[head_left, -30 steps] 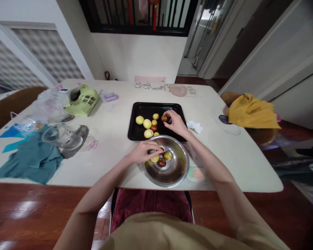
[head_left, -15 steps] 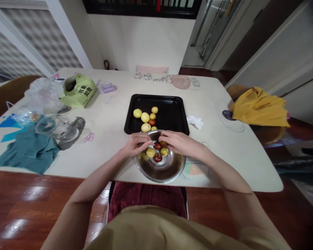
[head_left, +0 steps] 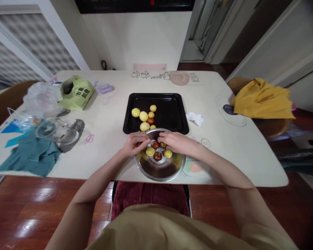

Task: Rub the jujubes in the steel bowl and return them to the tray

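A steel bowl (head_left: 169, 173) stands at the table's near edge with several small round fruits in it. Among them are a red-brown fruit (head_left: 158, 156), a yellow fruit (head_left: 150, 151) and another yellow fruit (head_left: 168, 153). My left hand (head_left: 137, 143) reaches over the bowl's left rim, fingers bent and thumb close to them; what lies between is too small to make out. From the right, my right hand (head_left: 176, 141) curls its fingers down beside a darker yellow fruit (head_left: 162, 144) and a second red-brown fruit (head_left: 155, 145). Its fingertips are partly hidden.
Behind the bowl, a black tray (head_left: 172, 111) holds several yellow fruits and a red-brown one. A crumpled tissue (head_left: 195, 118) lies right of it. Leftward are a glass jug (head_left: 58, 131), a teal cloth (head_left: 33, 152), a green box (head_left: 79, 92) and a plastic bag (head_left: 41, 99).
The yellow fruit on the right of the bowl has shifted slightly rightward. Both hands stay over the bowl with little movement. The view has tilted a little.
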A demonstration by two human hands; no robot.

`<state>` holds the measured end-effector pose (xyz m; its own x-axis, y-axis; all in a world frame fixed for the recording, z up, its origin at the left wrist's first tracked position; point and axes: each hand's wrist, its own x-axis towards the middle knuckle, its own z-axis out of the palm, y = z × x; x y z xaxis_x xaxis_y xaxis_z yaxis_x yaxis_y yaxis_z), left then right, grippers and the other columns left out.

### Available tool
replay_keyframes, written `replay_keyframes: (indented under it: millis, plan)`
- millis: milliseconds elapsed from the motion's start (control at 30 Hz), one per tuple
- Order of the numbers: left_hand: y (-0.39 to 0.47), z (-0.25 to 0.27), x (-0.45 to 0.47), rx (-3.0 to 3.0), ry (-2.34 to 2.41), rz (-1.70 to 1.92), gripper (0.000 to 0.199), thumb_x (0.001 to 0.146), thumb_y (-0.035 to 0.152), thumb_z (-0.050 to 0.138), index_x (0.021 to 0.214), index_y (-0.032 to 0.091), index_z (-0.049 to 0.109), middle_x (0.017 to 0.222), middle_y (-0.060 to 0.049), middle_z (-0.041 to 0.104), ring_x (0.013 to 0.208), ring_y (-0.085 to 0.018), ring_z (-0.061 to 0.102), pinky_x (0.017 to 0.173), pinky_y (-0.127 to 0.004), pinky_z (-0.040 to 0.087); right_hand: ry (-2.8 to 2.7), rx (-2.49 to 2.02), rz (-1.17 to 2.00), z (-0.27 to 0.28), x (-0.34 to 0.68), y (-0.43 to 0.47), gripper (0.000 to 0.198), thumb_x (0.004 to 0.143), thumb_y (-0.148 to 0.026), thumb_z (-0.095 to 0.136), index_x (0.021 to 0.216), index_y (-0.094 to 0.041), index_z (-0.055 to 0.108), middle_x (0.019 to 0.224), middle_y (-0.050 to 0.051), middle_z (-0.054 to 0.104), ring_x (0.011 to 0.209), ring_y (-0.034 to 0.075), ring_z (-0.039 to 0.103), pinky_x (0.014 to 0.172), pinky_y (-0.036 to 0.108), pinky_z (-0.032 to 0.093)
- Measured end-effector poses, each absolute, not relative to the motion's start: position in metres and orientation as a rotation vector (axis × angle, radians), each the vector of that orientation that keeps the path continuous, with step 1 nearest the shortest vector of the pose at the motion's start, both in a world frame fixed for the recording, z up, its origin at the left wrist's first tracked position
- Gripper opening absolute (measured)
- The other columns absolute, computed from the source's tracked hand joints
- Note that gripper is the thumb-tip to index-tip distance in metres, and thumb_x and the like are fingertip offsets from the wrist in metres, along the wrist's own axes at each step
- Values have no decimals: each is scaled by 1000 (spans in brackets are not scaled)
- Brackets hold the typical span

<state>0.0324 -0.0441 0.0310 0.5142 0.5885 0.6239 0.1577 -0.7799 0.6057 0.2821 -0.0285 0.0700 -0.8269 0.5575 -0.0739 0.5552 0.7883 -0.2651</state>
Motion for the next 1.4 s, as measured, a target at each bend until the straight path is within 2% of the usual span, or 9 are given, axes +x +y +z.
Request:
replay_keyframes:
  millis: [100, 233, 400, 633, 833, 967, 1133, 1300, 1400]
  plan:
    - [-43, 30, 33, 2273, 601, 1213, 31, 108, 26, 55, 88, 15, 77, 80, -7, 76, 77, -16, 72, 74, -28, 55, -2899, -884, 539, 76, 286, -24, 24, 88, -1, 65, 99, -21, 72, 106, 6, 74, 97, 23, 72, 78, 31, 53]
    - [-43, 29, 34, 2253, 585, 1235, 28, 107, 24, 57, 89, 15, 77, 79, -7, 76, 76, -16, 71, 73, -27, 54, -2727, -871, 602, 83, 295, -8, 16, 96, -13, 65, 106, -23, 73, 106, 6, 73, 95, 23, 71, 82, 34, 55]
    - [-44, 30, 36, 2249, 594, 1253, 29, 107, 24, 57, 88, 16, 77, 80, -7, 77, 75, -15, 72, 73, -26, 55, -2526, -874, 516, 70, 299, 39, 22, 102, -24, 57, 117, -22, 72, 120, 11, 72, 111, 28, 70, 99, 43, 57]
    - [-44, 31, 38, 2227, 580, 1237, 33, 108, 29, 55, 87, 16, 77, 79, -8, 78, 75, -16, 73, 72, -27, 56, -2488, -1055, 403, 35, 275, 111, 51, 97, -19, 58, 148, -23, 58, 146, 13, 64, 136, 31, 59, 116, 54, 50]
    - [-44, 31, 39, 2235, 557, 1248, 33, 108, 26, 54, 87, 16, 77, 78, -8, 77, 72, -16, 71, 71, -26, 55, -2502, -1079, 468, 15, 263, 136, 57, 95, -10, 54, 152, -22, 57, 153, 13, 61, 140, 29, 57, 120, 54, 47]
    - [-44, 31, 38, 2231, 575, 1218, 35, 109, 29, 53, 87, 16, 77, 80, -8, 78, 73, -16, 72, 73, -27, 56, -2525, -1009, 483, 12, 269, 137, 47, 94, -12, 60, 139, -21, 66, 138, 13, 68, 130, 28, 63, 115, 51, 50]
    - [-44, 31, 37, 2256, 578, 1217, 34, 109, 30, 54, 86, 16, 77, 79, -8, 77, 73, -16, 72, 73, -27, 56, -2510, -1072, 464, 14, 271, 132, 36, 92, -18, 66, 128, -20, 68, 126, 11, 68, 111, 26, 67, 97, 40, 55]
    - [-43, 30, 37, 2274, 582, 1217, 34, 108, 28, 54, 86, 16, 77, 78, -8, 77, 73, -16, 72, 72, -27, 56, -2492, -1083, 485, 19, 269, 124, 28, 84, -15, 67, 112, -19, 65, 106, 7, 69, 92, 23, 64, 84, 33, 51]
    - [-43, 31, 37, 2287, 577, 1232, 32, 108, 25, 55, 86, 16, 77, 78, -8, 77, 73, -16, 72, 72, -26, 56, -2480, -1111, 467, 32, 274, 114, 27, 80, -14, 67, 107, -19, 64, 104, 7, 68, 85, 22, 61, 77, 32, 49]
